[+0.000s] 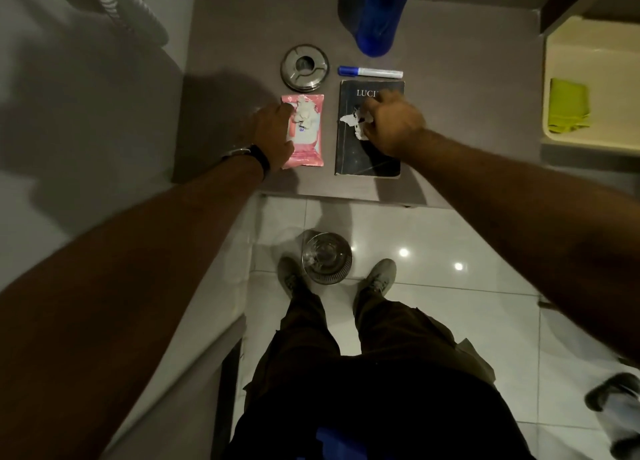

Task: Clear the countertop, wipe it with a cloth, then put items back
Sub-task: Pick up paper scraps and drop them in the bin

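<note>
Head view: left hand [273, 132] lies flat on the pink wipes pack [306, 130], right hand [391, 124] pinches a white wipe [356, 122] against the book [369, 155] on the table [467, 96]

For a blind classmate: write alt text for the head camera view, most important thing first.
Seen from above, a person's left hand rests on a pink wipes pack while the right hand holds a crumpled white tissue on a dark book. Behind them on the grey countertop lie a steel ashtray and a blue-capped marker.
</note>
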Action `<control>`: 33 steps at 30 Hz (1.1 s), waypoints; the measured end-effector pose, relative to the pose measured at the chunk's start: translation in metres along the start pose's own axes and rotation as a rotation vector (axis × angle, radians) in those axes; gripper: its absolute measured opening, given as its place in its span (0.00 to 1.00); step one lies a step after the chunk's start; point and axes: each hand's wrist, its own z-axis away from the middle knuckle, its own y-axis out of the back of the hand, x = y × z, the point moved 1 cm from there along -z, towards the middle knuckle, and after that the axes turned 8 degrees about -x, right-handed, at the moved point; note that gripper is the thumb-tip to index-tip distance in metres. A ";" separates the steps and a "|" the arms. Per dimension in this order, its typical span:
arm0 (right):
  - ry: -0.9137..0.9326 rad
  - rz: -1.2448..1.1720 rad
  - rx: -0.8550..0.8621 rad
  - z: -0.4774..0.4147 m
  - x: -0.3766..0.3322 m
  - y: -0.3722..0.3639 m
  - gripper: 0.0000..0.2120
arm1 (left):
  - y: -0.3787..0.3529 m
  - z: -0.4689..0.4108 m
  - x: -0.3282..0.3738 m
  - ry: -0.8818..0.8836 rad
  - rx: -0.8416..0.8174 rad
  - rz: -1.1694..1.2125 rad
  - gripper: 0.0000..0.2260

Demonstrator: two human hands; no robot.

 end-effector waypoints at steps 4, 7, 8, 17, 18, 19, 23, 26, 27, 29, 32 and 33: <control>-0.026 -0.095 0.096 0.006 0.000 -0.013 0.15 | 0.003 -0.002 -0.005 0.022 0.023 -0.006 0.24; -0.049 -0.221 0.184 0.011 0.002 -0.014 0.11 | 0.004 -0.001 -0.010 0.013 0.015 -0.017 0.23; -0.049 -0.269 0.212 0.014 0.004 -0.012 0.11 | 0.004 -0.001 -0.012 0.005 0.023 -0.032 0.21; 0.040 -0.667 0.482 0.102 -0.006 -0.011 0.05 | 0.006 0.002 -0.016 0.060 0.025 -0.001 0.19; 0.049 -0.715 0.486 0.115 -0.011 -0.015 0.05 | 0.005 0.003 -0.016 0.067 0.010 0.019 0.21; 0.058 -0.755 0.487 0.128 -0.016 -0.022 0.04 | 0.005 0.004 -0.016 0.069 0.002 0.035 0.22; 0.097 -0.834 0.351 0.173 -0.041 -0.067 0.03 | 0.004 0.008 -0.015 0.047 0.001 0.054 0.22; 0.072 -0.831 0.160 0.184 -0.054 -0.110 0.04 | 0.002 0.010 -0.014 0.035 -0.002 0.015 0.20; 0.069 -0.790 0.116 0.183 -0.056 -0.124 0.04 | 0.001 0.010 -0.014 0.030 -0.012 0.016 0.20; 0.085 -0.676 -0.004 0.178 -0.060 -0.148 0.08 | -0.002 0.008 -0.015 0.029 -0.020 0.013 0.22; 0.156 -0.418 -0.301 0.173 -0.066 -0.179 0.21 | -0.005 0.004 -0.016 0.022 -0.010 -0.012 0.22; 0.142 -0.355 -0.411 0.172 -0.068 -0.186 0.26 | -0.007 0.002 -0.016 0.021 -0.009 -0.016 0.21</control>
